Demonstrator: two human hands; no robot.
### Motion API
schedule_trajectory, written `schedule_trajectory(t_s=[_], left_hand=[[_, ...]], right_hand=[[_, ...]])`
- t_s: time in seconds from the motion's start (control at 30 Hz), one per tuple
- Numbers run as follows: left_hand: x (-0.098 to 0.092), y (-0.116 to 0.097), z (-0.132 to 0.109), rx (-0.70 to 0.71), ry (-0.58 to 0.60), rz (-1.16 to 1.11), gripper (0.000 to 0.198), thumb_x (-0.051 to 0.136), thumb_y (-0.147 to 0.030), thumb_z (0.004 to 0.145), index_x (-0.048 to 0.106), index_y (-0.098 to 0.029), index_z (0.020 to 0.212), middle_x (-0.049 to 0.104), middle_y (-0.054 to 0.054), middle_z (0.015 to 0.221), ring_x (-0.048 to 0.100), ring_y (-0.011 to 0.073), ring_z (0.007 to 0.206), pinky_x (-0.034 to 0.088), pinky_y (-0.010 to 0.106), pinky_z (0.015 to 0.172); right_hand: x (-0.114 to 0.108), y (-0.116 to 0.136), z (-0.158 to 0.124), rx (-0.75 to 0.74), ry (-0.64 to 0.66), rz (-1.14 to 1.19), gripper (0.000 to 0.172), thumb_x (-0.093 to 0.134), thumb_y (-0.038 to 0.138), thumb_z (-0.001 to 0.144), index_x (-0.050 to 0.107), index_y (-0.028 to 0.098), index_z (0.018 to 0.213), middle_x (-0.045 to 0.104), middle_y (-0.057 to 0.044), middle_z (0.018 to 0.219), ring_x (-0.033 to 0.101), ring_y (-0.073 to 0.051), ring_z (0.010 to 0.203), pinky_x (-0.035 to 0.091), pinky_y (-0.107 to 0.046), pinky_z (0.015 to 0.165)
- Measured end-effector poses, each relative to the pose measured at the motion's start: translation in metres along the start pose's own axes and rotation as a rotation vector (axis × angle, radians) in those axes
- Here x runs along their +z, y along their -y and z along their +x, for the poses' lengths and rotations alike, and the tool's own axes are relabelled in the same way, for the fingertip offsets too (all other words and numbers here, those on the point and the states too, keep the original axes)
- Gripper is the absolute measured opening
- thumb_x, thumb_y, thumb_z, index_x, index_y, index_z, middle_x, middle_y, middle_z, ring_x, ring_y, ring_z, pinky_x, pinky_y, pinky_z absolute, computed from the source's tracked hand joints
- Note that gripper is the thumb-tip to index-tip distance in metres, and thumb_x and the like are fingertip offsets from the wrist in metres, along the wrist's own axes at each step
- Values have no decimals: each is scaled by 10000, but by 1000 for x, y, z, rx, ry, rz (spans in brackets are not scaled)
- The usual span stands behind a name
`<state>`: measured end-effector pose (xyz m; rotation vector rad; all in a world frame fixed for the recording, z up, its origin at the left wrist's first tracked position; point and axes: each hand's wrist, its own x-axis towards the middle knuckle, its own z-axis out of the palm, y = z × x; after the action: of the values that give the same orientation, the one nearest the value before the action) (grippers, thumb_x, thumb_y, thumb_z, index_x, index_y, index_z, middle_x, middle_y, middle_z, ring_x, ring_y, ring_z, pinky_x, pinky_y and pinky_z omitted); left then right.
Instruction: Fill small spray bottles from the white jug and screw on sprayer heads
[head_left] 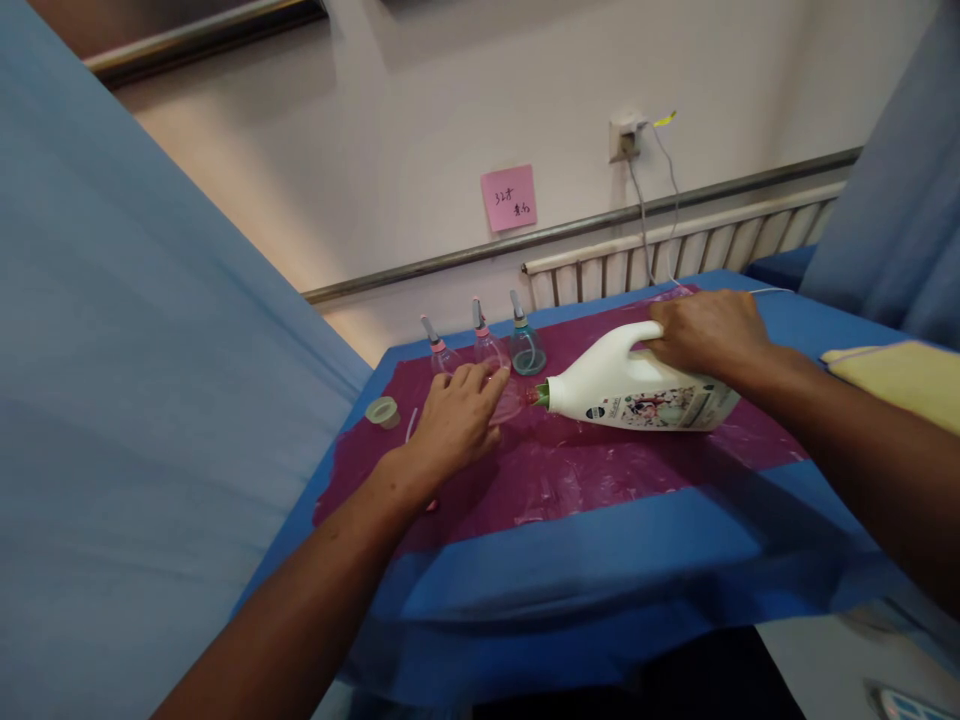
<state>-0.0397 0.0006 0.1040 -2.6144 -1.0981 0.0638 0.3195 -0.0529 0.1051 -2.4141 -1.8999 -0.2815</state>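
My right hand [709, 325] grips the handle of a large white detergent jug [652, 400] with a flower-print label. The jug is tipped onto its side, its green spout [541, 395] pointing left. At the spout is a clear, pinkish bottle [510, 402], with my left hand [457, 415] closed around its left side and partly hiding it. Whether liquid flows cannot be made out. Behind my left hand stand two clear pump bottles with pink collars [491, 347] and a teal pump bottle [528, 350] with some liquid in it.
A pale green cap [382, 411] and a thin tube [411, 425] lie at the left on the purple plastic sheet [570, 480]. Blue cloth covers the table [600, 545]. A yellow cloth [900, 375] lies at right. Blue curtains [150, 350] hang on both sides.
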Motion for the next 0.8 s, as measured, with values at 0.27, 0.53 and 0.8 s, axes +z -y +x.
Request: schedule_trajectory(t_s=[0.27, 0.53, 0.8], left_hand=[[-6, -2, 4, 8, 12, 50, 867, 788, -199, 906, 477, -272, 1712, 608, 175, 1682, 561, 430, 1505, 469, 562, 1174], [-11, -3, 7, 21, 23, 58, 851, 779, -188, 912, 479, -238, 1707, 604, 193, 1680, 556, 437, 1507, 466, 569, 1162], [-10, -1, 10, 40, 8, 77, 839, 780, -168, 906, 490, -249, 1688, 627, 184, 1628, 572, 445, 1477, 453, 585, 1185]], right_hand=[[1, -1, 1, 15, 11, 0, 532, 557, 648, 1076, 846, 236, 1248, 838, -188, 1141, 758, -391, 1048, 515, -474, 886], [4, -3, 3, 16, -2, 9, 515, 598, 657, 1050, 859, 257, 1242, 840, -178, 1109, 763, -397, 1018, 502, -464, 855], [7, -5, 5, 19, -15, 17, 511, 602, 661, 1051, 858, 261, 1243, 843, -179, 1127, 760, -387, 1004, 501, -459, 850]])
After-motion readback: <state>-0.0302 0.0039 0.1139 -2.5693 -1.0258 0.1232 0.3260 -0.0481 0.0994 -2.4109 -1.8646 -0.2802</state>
